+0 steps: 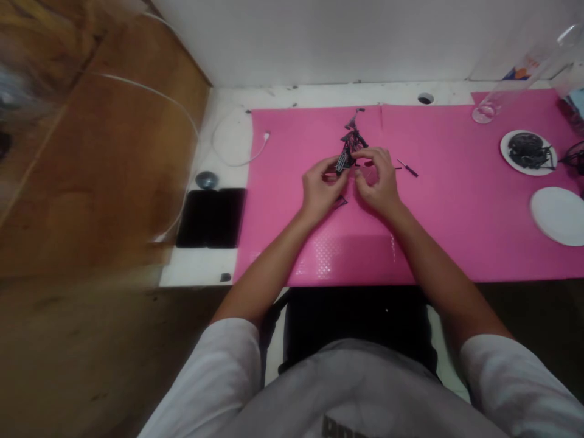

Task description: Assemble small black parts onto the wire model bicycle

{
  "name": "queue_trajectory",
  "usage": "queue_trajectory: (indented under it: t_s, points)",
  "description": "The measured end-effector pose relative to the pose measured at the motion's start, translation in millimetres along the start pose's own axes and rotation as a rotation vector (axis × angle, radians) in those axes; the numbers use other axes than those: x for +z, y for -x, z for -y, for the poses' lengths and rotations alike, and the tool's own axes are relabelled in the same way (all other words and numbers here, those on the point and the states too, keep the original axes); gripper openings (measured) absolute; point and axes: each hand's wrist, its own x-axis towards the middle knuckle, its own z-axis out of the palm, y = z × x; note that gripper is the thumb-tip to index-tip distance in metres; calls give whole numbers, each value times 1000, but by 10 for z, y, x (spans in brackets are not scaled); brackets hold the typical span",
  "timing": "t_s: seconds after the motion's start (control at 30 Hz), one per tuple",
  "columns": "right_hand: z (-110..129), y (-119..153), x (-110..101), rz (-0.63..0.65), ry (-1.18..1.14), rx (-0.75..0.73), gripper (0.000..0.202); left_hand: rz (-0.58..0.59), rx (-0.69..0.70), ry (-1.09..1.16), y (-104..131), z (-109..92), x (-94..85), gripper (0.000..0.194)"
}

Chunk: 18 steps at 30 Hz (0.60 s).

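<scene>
A small dark model that looks like a miniature bicycle is at the middle of the pink mat, its handlebar-like end pointing away from me. My left hand is closed round its near end, thumb and fingers pinching a dark slatted part. Close on the right, my right hand has its thumb and fingertips curled together at the model's side; whatever tiny piece they may grip is too small to make out. A thin dark frame-like piece lies under my left wrist. Just right of my right hand rests a small screwdriver.
On the right are a white plate of black parts, another white plate and a clear plastic tube. A black flat case, a dark round object and a white cable lie left.
</scene>
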Motion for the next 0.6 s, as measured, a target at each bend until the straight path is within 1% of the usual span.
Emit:
queue_trajectory:
  t_s: [0.17, 0.27, 0.33, 0.47, 0.6]
  points:
    - [88, 16, 2, -12, -10, -2, 50, 14, 30, -14, 19, -36, -17, 36]
    - [116, 15, 23, -10, -2, -2, 58, 9, 37, -59, 25, -65, -20, 31]
    - [129, 15, 37, -23, -5, -3, 60, 13, 60, -94, 27, -96, -25, 31]
    - [143, 14, 44, -39, -13, -12, 52, 40, 111, -140, 38, -155, -36, 41]
    - [130, 10, 42, -66, -6, -31, 39, 41, 104, -148, 47, -176, -35, 39]
